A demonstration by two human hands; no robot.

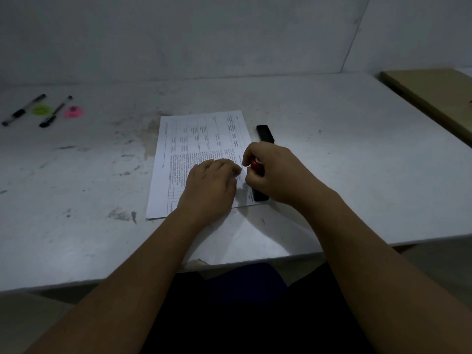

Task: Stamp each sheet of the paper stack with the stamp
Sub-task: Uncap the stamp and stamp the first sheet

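Observation:
A stack of printed sheets [194, 144] lies in the middle of the white table [332, 154]. My left hand [212, 187] rests flat on the lower part of the top sheet, fingers pointing right. My right hand [270, 172] grips a stamp with a red handle [255, 164] upright at the right edge of the stack; the stamp's base is hidden by my fingers. A long black ink pad case [265, 134] lies along the right side of the paper, partly covered by my right hand.
Two black pens [24, 109] [55, 111] lie at the far left with a green disc [40, 109] and a pink disc [73, 112]. A tan board [434, 90] sits at the far right. A white wall stands behind the table.

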